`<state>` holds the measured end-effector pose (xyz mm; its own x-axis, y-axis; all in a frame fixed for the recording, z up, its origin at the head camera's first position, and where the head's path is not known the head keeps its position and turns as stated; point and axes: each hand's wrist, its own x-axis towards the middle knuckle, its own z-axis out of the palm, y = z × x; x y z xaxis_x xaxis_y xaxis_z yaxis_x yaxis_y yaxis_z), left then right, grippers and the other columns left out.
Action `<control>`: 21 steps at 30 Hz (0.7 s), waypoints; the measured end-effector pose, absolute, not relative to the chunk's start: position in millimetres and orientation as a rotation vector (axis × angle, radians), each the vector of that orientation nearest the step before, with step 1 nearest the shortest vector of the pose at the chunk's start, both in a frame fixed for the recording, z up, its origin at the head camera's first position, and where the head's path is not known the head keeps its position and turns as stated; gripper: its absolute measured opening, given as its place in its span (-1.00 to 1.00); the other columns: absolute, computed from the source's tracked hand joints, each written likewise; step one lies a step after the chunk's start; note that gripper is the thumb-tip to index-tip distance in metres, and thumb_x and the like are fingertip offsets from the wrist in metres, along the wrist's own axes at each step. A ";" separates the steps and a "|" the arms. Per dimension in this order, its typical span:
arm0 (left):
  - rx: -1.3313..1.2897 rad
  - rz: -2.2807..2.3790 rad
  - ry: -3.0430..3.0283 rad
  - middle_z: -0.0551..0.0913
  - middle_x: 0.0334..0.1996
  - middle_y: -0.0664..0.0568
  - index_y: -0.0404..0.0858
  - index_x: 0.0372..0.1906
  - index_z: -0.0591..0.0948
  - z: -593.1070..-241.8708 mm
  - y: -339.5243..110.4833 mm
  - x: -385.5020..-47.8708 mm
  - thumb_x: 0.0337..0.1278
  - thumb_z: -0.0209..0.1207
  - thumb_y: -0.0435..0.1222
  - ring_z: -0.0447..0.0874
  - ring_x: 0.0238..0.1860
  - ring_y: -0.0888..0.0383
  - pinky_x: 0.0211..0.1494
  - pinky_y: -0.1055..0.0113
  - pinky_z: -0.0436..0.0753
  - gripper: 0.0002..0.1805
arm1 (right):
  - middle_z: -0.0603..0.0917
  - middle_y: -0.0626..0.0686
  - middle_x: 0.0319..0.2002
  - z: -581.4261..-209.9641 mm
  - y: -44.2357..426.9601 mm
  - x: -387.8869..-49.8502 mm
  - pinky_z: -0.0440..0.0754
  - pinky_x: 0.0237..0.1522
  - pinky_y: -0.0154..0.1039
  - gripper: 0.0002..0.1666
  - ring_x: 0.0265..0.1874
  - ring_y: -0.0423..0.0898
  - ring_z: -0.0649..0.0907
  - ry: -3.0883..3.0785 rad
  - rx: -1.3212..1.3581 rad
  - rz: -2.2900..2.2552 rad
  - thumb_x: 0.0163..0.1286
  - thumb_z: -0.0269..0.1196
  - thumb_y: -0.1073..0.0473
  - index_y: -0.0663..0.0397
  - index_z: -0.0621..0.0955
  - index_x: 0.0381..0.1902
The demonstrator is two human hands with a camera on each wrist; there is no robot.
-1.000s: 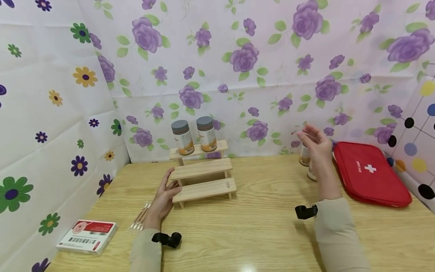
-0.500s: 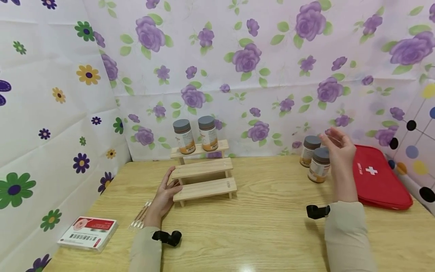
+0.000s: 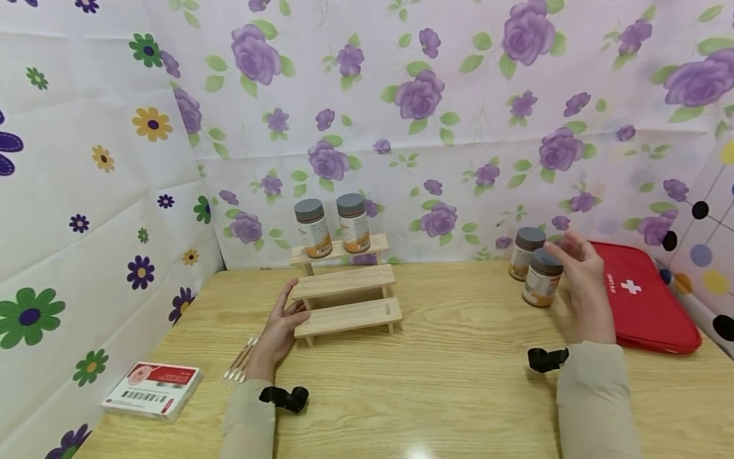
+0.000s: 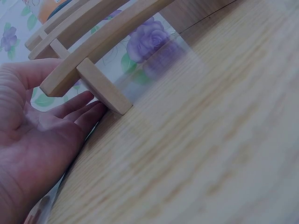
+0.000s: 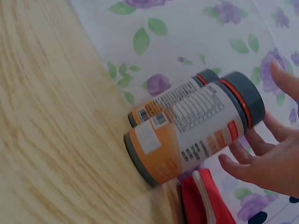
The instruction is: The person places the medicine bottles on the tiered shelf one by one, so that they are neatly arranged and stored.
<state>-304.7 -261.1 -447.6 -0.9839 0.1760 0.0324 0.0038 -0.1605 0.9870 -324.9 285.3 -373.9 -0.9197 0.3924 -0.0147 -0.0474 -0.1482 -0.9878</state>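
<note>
In the head view, the left hand (image 3: 277,335) rests at the left end of the wooden stand (image 3: 344,282), and the right hand (image 3: 586,287) is at the front jar (image 3: 541,282), which stands upright on the table (image 3: 447,376) just beside the back jar (image 3: 520,256). Two more jars (image 3: 315,233) stand on the top step. I judge the step in hand is to take the front jar; it is best not to push it against its neighbour.

In the left wrist view, the left fingers lie loosely about the stand's end; how firmly they press, I cannot tell. A light, steady touch should be enough, because a hard push could shake the jars above.

In the right wrist view, the thumb is spread apart from the fingers, near the grey cap (image 5: 246,95), and nothing is pinched; whether a fingertip touches it, I cannot tell. It would be good to bring both sides evenly onto the cap, then lift straight up, away from the red bag (image 5: 218,200).
</note>
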 end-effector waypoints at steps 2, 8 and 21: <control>0.210 2.296 1.961 -0.21 0.56 -0.30 0.17 0.57 -0.08 -448.2 -260.8 -304.8 0.33 -0.01 -0.52 -0.30 0.58 -0.19 0.55 -0.21 -0.28 -0.11 | 0.41 -0.29 0.19 -378.2 291.9 -324.9 0.01 0.55 -0.26 0.01 0.36 -0.25 0.27 -1.937 -0.367 2.134 0.23 0.37 -0.09 -0.24 0.14 0.54; 0.178 2.292 1.965 -0.18 0.56 -0.28 0.17 0.56 -0.07 -450.6 -261.4 -304.3 0.33 0.00 -0.51 -0.26 0.58 -0.18 0.55 -0.21 -0.23 -0.11 | -0.16 0.01 0.60 -390.1 304.4 -322.5 -0.16 0.54 0.10 0.05 0.58 -0.02 -0.14 -2.212 -0.229 2.123 0.35 0.22 -0.19 -0.39 -0.17 0.56; 0.180 2.295 1.953 -0.18 0.56 -0.28 0.18 0.56 -0.07 -449.0 -260.4 -306.9 0.33 0.02 -0.49 -0.26 0.59 -0.16 0.53 -0.24 -0.26 -0.11 | -0.50 0.05 0.55 -397.1 311.1 -323.6 -0.27 0.50 0.18 -0.04 0.56 0.04 -0.32 -2.253 -0.051 2.185 0.42 0.17 -0.10 -0.42 -0.13 0.56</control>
